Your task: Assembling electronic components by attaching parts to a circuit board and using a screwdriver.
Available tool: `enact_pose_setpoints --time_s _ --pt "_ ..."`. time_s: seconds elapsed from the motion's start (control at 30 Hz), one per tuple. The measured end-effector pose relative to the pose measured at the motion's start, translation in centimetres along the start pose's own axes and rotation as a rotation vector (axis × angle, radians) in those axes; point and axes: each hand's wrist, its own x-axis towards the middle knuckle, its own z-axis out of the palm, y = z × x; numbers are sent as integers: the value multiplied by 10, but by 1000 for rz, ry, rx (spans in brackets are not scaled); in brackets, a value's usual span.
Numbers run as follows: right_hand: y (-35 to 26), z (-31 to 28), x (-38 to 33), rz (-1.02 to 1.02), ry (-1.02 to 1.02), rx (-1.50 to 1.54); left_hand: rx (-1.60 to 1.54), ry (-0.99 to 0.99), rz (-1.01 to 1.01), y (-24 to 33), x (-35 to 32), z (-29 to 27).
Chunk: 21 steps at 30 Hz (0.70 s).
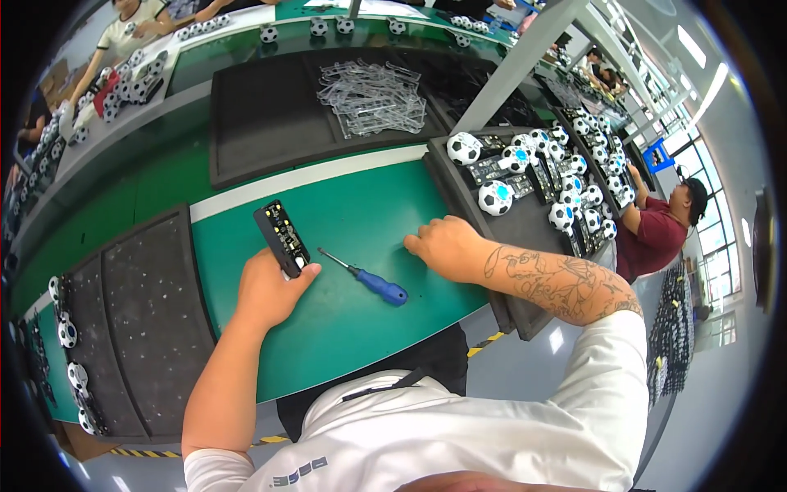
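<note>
My left hand (269,289) grips the lower end of a narrow black casing (283,236) and holds it up, tilted, over the green table mat (352,336). A circuit board with small bright parts shows on its face. Beside it lies a screwdriver (379,285) with a blue handle, its metal tip toward the casing and no hand on it. To the right, my right hand (447,248) hovers low over the mat with its fingers curled together. Whatever may be between those fingertips is hidden.
At right, a dark tray (525,225) holds several football-shaped pieces with circuit boards. Clear plastic parts (373,97) are heaped on a black tray at the back. Another dark tray (147,320) lies left. A grey post (512,70) rises behind; a person in red (656,234) works at right.
</note>
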Motion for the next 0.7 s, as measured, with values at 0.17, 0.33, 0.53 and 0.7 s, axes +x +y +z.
enact_pose_setpoints --time_s 0.17,0.33,0.53,0.7 --pt "45 -58 42 205 280 -40 11 -9 9 -4 1 0" --pt "77 -94 65 376 943 -189 12 9 56 -6 3 4" --pt "-24 -95 32 92 153 254 -7 -11 21 -7 0 4" --pt "-55 -83 25 -66 489 410 -144 -79 337 -7 -4 7"
